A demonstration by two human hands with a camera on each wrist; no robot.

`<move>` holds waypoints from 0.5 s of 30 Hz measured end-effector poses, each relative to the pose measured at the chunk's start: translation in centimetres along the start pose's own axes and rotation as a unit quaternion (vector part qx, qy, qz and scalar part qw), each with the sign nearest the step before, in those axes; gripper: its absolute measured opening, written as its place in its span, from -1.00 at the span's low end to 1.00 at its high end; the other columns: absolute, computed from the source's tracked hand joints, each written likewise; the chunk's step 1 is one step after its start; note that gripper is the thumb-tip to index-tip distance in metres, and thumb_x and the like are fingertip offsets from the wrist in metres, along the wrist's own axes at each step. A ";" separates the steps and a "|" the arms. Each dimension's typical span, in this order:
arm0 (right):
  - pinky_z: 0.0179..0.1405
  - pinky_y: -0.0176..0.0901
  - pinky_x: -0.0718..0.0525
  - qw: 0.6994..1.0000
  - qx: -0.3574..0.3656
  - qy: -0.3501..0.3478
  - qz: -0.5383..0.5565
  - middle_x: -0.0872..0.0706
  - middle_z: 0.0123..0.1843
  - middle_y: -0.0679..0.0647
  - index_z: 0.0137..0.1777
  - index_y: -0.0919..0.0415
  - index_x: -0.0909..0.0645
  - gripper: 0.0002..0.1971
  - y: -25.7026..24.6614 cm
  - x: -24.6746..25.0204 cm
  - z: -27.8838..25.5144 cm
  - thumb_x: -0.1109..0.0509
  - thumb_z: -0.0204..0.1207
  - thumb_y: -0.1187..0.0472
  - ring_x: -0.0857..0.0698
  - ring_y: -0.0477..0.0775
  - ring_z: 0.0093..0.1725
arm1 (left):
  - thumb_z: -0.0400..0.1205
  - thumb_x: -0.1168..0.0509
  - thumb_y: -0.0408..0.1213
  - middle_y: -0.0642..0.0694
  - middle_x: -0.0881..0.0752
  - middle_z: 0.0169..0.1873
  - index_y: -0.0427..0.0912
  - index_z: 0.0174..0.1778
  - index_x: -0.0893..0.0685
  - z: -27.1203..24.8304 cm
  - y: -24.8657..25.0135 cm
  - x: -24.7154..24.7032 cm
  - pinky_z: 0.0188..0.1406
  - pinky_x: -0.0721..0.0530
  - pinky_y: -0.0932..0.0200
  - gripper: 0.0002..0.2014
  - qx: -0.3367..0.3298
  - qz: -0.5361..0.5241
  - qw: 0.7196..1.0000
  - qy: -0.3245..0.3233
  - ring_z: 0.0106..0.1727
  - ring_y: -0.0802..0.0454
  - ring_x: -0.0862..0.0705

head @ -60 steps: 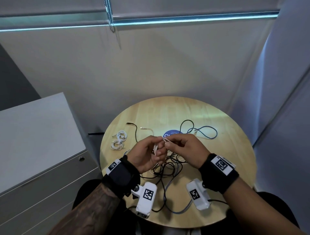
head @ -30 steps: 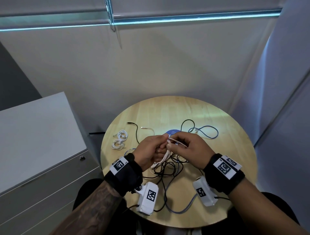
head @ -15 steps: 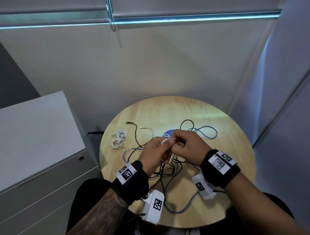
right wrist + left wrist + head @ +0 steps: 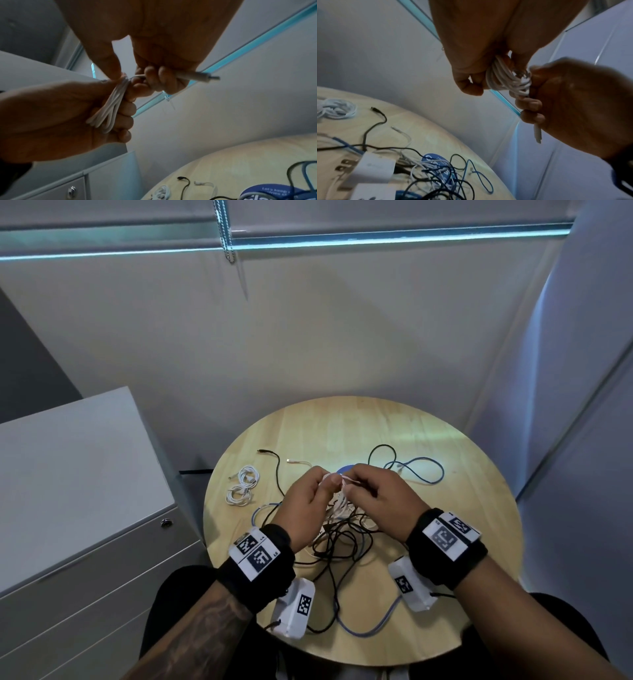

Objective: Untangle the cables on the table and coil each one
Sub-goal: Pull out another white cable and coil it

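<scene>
Round table (image 4: 462, 542): cable tangle (image 4: 342, 539) at centre-front, two coiled cables (image 4: 241, 486) on the left, looped cable (image 4: 423, 470) at rear right. Both hands (image 4: 308, 501) (image 4: 380, 501) above tangle, touching. Cabinet (image 4: 78, 491) left of table.

White cable (image 4: 503, 75): several loops bunched together, held up above the table, its free end with a slim white plug (image 4: 197, 76) sticking out sideways. Two coiled white cables (image 4: 241, 486) lie side by side at the left of the table, apart from the rest. Tangle (image 4: 342, 537) at table centre: thin black, white and blue leads crossing each other, with a white charger block (image 4: 371, 169) in it. Blue cable (image 4: 424, 470) loops out to the far right. Black cable end (image 4: 269, 453) and a short white plug end (image 4: 298, 462) lie loose at the far side.
</scene>
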State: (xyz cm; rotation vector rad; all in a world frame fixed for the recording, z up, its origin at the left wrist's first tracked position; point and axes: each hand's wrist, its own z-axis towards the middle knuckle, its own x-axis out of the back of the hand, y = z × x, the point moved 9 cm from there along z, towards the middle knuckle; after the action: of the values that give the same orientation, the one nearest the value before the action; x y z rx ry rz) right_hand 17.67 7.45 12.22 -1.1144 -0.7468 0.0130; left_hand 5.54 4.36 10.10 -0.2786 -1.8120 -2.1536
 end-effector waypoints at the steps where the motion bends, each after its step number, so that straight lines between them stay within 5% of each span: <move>1: -0.19 -0.10 -0.59 1.000 -0.002 0.001 0.003 -0.71 -0.26 -0.10 -0.10 0.06 -0.67 -0.88 0.3 0.2 0.0 -0.30 0.62 0.18 -0.64 -0.08 -0.24 | 0.77 -0.13 -0.01 0.06 -0.51 -0.42 -0.10 -0.20 -0.55 0.2 0.1 0.4 -0.35 -0.45 0.19 -0.69 0.007 -0.013 1.000 0.012 -0.40 0.14 -0.44; 7: -0.07 -0.33 -0.45 0.994 -0.001 0.015 -0.111 -0.62 -0.17 -0.24 0.03 -0.03 -0.76 -0.87 1.9 0.6 -0.3 -0.36 0.65 0.09 -0.57 -0.23 -0.10 | 0.79 -0.12 -0.06 0.13 -0.41 -0.51 -0.07 -0.30 -0.51 0.5 0.2 0.4 -0.48 -0.32 0.24 -0.66 0.030 -0.094 0.995 0.011 -0.48 0.15 -0.32; 10: -0.18 -0.45 -0.59 0.991 -0.088 0.091 0.041 -0.80 -0.20 -0.13 0.06 0.07 -0.82 -0.86 3.3 1.7 -0.5 -0.47 0.58 0.23 -0.69 -0.23 -0.25 | 0.81 -0.08 -0.17 0.18 -0.41 -0.55 -0.03 -0.33 -0.49 0.3 0.5 -0.4 -0.51 -0.30 0.30 -0.64 0.036 -0.120 0.992 -0.011 -0.52 0.21 -0.31; 15: -0.21 -0.15 -0.82 0.921 -0.177 0.118 0.326 -0.82 -0.12 0.28 0.10 0.30 -0.76 -0.84 4.4 0.6 -0.6 -0.45 0.56 0.39 -0.81 0.07 -0.24 | 0.81 -0.07 -0.20 0.18 -0.39 -0.55 -0.13 -0.27 -0.41 0.1 0.2 -0.8 -0.53 -0.30 0.35 -0.70 0.052 -0.116 0.992 -0.029 -0.53 0.22 -0.30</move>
State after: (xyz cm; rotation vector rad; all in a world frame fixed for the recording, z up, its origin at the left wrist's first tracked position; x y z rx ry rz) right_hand 20.02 9.23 8.78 -1.6410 -0.1321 0.3132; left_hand 6.38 4.50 10.05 -0.1133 -2.0723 -2.2122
